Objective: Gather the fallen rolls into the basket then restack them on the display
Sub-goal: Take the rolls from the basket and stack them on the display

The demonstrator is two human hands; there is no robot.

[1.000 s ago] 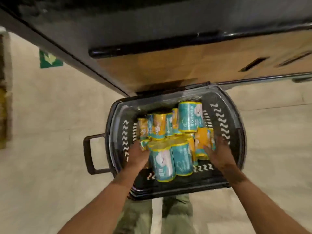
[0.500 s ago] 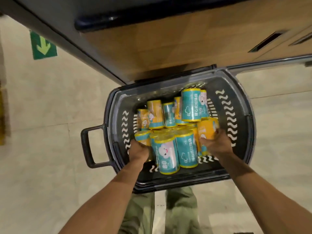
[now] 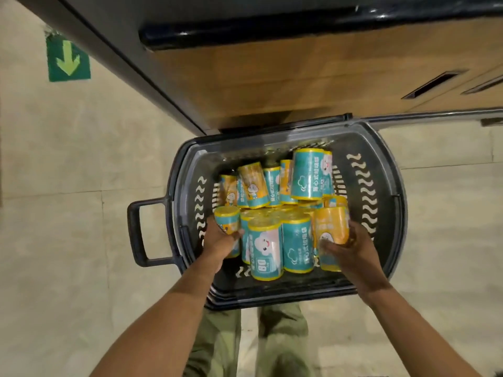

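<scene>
A dark plastic basket (image 3: 175, 186) has its far edge against the wood-fronted display (image 3: 299, 77), with tiled floor (image 3: 68, 213) on both sides and its handle (image 3: 136, 232) sticking out to the left. Inside lies a heap of teal-and-yellow rolls (image 3: 307, 175), some upright, some leaning toward the far wall. The left hand (image 3: 220, 242) reaches into the near left part, fingers curled round a yellow-topped roll (image 3: 227, 219) at the edge of the heap. The right hand (image 3: 351, 248) is at the near right, fingers wrapped round a yellow roll (image 3: 332, 227). Between the hands stand two teal rolls, touching. A green arrow sign (image 3: 68, 59) marks the floor at far left.
</scene>
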